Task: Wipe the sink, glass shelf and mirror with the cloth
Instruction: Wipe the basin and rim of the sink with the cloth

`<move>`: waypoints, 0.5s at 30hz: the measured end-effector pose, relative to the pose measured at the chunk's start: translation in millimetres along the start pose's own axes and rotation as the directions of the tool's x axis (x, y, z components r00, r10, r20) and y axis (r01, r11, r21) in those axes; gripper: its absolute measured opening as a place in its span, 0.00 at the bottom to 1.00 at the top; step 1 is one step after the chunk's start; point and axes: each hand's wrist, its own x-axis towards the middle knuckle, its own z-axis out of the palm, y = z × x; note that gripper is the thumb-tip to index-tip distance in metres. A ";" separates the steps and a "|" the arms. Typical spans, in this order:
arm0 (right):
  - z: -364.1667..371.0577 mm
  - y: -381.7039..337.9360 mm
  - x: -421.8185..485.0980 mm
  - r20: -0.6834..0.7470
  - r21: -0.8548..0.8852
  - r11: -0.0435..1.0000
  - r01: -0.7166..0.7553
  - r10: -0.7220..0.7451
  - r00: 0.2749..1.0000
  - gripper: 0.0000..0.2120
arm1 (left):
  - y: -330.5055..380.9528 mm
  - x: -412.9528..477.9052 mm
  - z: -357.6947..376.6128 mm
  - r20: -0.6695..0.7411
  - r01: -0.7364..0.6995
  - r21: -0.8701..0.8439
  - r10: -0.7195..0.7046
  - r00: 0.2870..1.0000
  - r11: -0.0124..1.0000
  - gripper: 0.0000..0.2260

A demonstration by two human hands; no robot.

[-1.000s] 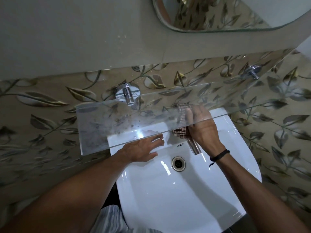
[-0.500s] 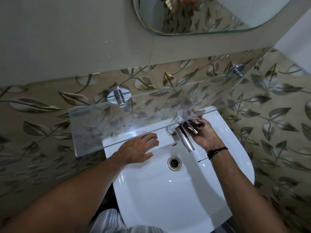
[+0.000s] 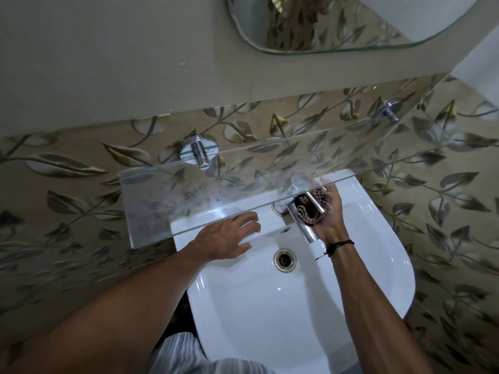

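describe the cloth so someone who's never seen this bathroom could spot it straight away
Start at the white sink below the glass shelf and find the chrome faucet at its back edge. The cloth is bunched against that faucet, gripped in the right hand. It is the only soft, brown-and-pale striped thing among shiny white, glass and chrome.

A single wide-angle camera, worn on the person's head, gives the only view. It stands close over the white sink (image 3: 297, 306) and looks steeply down and forward at the leaf-patterned wall (image 3: 67, 168). The sink fills the lower middle, the glass shelf (image 3: 151, 211) crosses the centre, and the mirror (image 3: 337, 20) is cut off by the top edge. The left forearm (image 3: 121, 306) and right forearm (image 3: 372, 306) enter from the bottom edge.
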 end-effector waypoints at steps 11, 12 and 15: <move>-6.6 -6.5 12.2 -0.105 -0.251 0.965 -0.082 0.057 0.993 0.11 | -0.6 3.9 -1.8 -0.003 -0.013 0.035 0.013 1.000 0.999 0.21; -10.6 -4.8 10.4 -0.118 -0.331 0.942 -0.057 0.019 0.993 0.12 | -0.9 4.1 -1.8 -0.001 -0.015 0.036 0.015 1.000 0.999 0.20; -22.5 2.2 -4.9 -0.095 -0.596 0.801 0.060 -0.145 0.985 0.13 | -1.1 3.4 -0.3 0.018 -0.013 0.040 0.012 1.000 0.999 0.20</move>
